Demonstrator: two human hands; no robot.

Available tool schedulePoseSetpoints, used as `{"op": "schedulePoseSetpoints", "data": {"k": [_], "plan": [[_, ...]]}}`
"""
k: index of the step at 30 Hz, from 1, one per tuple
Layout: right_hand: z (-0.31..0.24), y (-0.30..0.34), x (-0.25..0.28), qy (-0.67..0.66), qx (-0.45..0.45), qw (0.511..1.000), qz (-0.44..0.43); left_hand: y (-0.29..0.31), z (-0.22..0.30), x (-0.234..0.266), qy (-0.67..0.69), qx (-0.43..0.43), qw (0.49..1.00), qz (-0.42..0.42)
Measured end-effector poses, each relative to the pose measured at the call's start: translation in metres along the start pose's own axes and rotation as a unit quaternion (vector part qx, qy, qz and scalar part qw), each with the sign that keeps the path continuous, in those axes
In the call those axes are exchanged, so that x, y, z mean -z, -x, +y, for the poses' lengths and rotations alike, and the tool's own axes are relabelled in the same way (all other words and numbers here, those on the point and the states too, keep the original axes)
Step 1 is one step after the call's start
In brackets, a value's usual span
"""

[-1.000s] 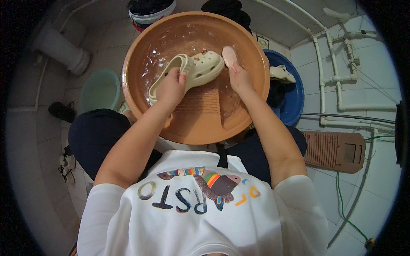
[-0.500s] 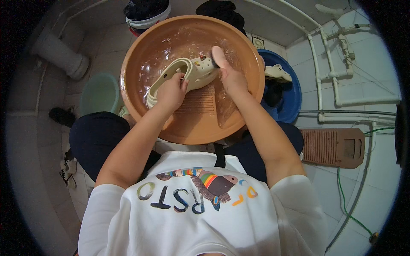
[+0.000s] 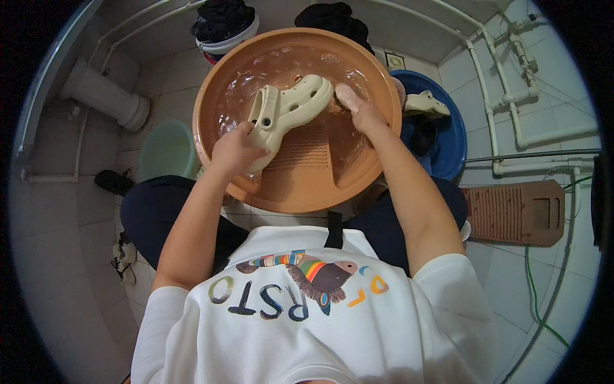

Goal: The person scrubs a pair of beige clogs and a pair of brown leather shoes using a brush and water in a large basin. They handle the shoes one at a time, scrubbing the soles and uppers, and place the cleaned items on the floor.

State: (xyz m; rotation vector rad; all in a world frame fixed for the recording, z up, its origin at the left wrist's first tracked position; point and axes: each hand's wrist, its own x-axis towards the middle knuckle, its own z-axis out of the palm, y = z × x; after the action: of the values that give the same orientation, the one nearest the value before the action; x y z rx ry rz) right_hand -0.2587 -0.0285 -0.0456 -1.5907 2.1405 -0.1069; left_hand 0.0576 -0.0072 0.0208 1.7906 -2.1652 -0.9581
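A cream clog (image 3: 291, 112) with round holes is tipped on its side over a large orange-brown basin (image 3: 307, 192). My left hand (image 3: 236, 150) is closed around its heel end. The clog's toe points up and right, toward a pink brush (image 3: 346, 96) gripped by my right hand (image 3: 369, 118). The brush head lies just right of the toe; whether they touch I cannot tell. Its bristles are turned out of sight. Rippling water fills the far part of the basin, and a ridged washboard area (image 3: 300, 153) is moulded into its near side.
A blue tub (image 3: 457, 141) with another cream clog (image 3: 425, 104) and dark items stands right of the basin. To the left is a pale green basin (image 3: 167, 150). Beyond sits a bucket (image 3: 228, 41) of dark cloth. A brown washboard (image 3: 515, 213) lies right; white pipes (image 3: 489, 112) line the wall.
The clog has been rolled so its outer side faces up. My left hand has shifted from its opening to the heel. The brush has moved slightly right and down, away from the toe.
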Motion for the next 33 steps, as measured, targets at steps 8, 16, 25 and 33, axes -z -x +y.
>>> {"op": "schedulePoseSetpoints", "data": {"k": [8,16,25,33], "plan": [[-0.05,0.044,0.043,-0.08,0.128,0.984,0.09,-0.016,-0.011,-0.01,0.289,-0.025,0.957,0.035],[-0.074,0.059,0.038,-0.009,0.168,0.984,0.064,-0.015,-0.015,-0.006,0.214,-0.053,0.975,-0.003],[-0.11,0.08,0.018,0.043,0.239,0.97,0.027,-0.012,-0.016,-0.002,0.224,-0.064,0.973,-0.009],[-0.096,0.047,0.016,0.1,0.184,0.977,0.034,-0.019,-0.023,-0.01,0.23,-0.019,0.973,0.01]]}}
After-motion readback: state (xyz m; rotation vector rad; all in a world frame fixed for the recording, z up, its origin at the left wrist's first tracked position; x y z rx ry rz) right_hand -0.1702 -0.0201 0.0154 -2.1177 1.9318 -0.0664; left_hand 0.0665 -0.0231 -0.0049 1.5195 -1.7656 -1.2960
